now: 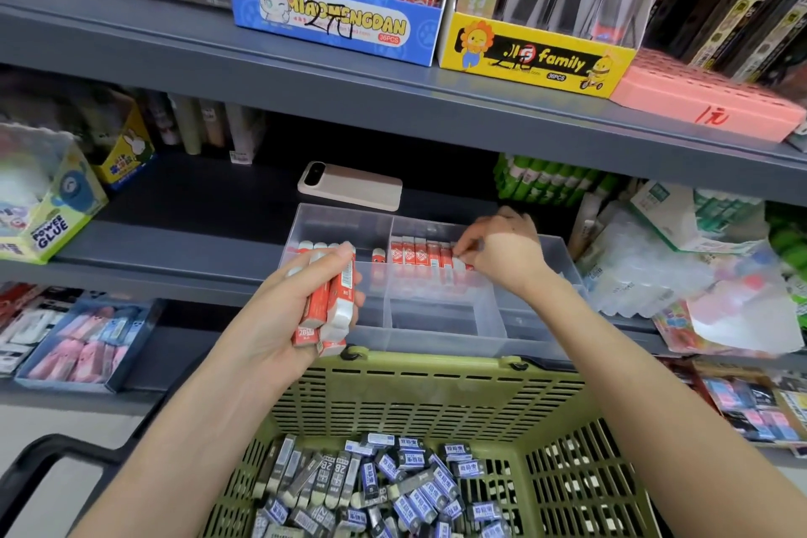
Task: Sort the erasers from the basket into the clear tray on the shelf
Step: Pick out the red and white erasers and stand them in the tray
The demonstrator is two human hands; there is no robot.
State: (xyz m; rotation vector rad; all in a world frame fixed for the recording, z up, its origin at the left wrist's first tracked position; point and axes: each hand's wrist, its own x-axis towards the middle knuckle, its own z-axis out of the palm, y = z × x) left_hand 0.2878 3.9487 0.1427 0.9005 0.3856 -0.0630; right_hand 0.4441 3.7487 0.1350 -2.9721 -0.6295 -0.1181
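Observation:
A clear divided tray [441,328] sits on the grey shelf, with a row of red erasers [415,256] standing in its back middle compartment. My right hand [502,251] pinches one red eraser [458,263] at the right end of that row. My left hand [301,301] grips a bundle of several red-and-white erasers [334,310] over the tray's front left corner. Below, a green slatted basket [436,398] holds a heap of blue and grey erasers [384,489].
A beige phone [349,186] lies behind the tray. Green glue sticks [550,181] and plastic-wrapped packs [681,271] crowd the right. A Power Glue box [48,205] stands at left, a blue box of pink erasers [83,345] lower left. The shelf above overhangs.

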